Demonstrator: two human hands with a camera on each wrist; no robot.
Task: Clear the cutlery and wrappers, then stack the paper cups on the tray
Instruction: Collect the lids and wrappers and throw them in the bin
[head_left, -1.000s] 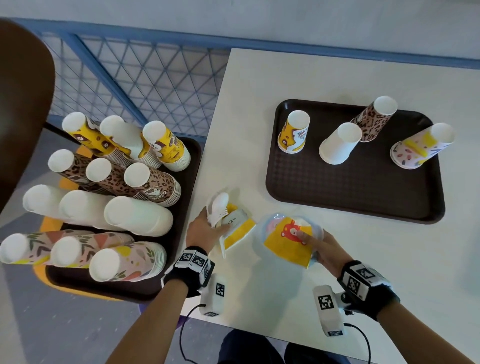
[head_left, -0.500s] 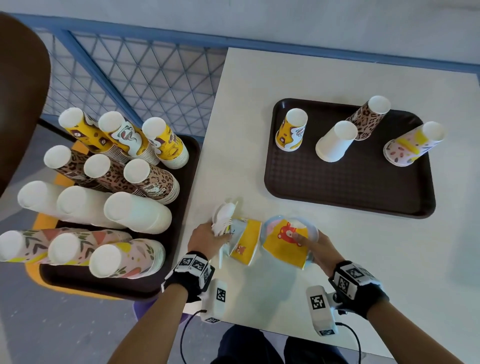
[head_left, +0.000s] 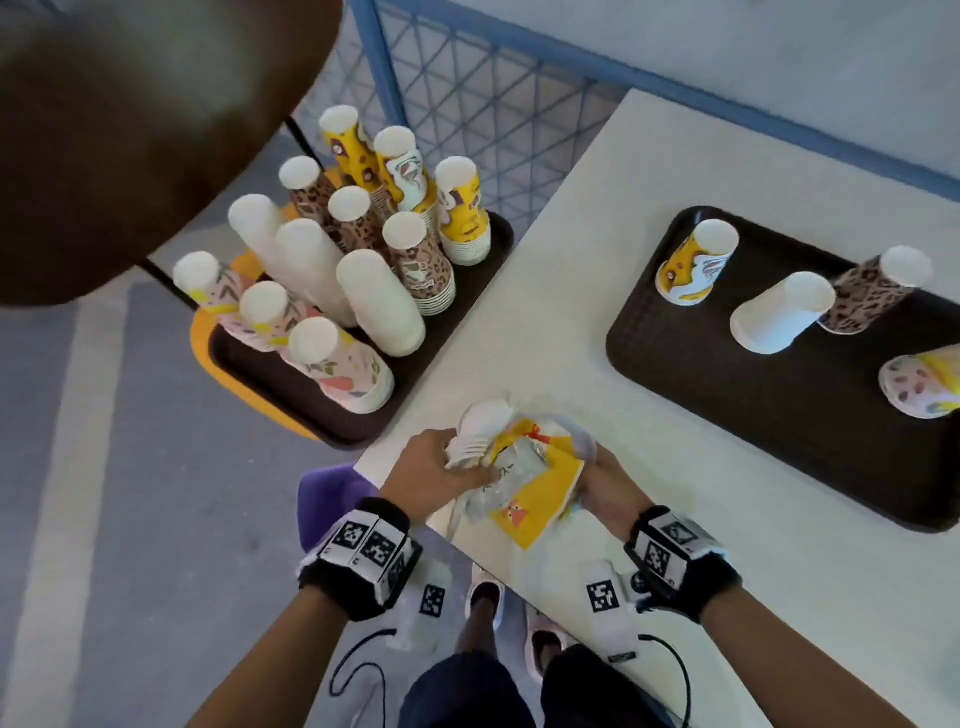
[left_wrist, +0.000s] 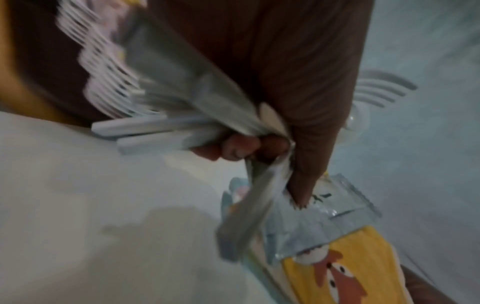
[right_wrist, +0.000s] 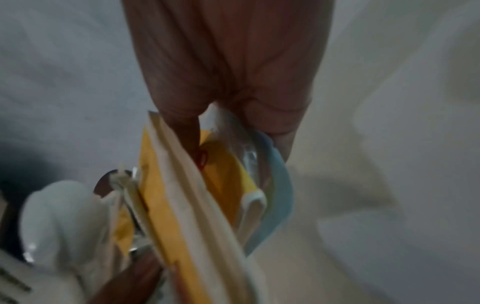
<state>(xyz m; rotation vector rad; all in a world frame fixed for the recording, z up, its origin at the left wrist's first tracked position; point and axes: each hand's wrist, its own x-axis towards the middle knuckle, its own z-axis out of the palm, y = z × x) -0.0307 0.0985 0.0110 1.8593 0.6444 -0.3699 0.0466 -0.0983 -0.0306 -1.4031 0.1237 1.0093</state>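
My left hand (head_left: 441, 467) grips a bundle of white plastic cutlery (head_left: 483, 431) together with clear wrappers at the table's near left corner. The left wrist view shows curled fingers (left_wrist: 241, 147) round white handles (left_wrist: 145, 125) and crinkled plastic. My right hand (head_left: 605, 486) pinches the yellow cartoon-printed wrappers (head_left: 535, 499) and presses them against the left bundle; thumb and fingers pinch the folded yellow sheets (right_wrist: 182, 205). Several paper cups stand upside down on the dark brown tray (head_left: 727, 384): a yellow one (head_left: 696, 270), a white one (head_left: 779, 317), a leopard one (head_left: 872, 296), a pink one (head_left: 924, 384).
A second brown tray (head_left: 270, 395) to the left, off the table's (head_left: 779, 545) edge, holds several tall stacks of cups (head_left: 363, 270). A blue mesh railing (head_left: 493, 104) runs behind. A brown chair back (head_left: 130, 130) fills the upper left. My legs and shoes are below.
Both hands came together: the right hand brought its yellow wrappers left against the left hand's cutlery and wrappers. The head view swung left and down.
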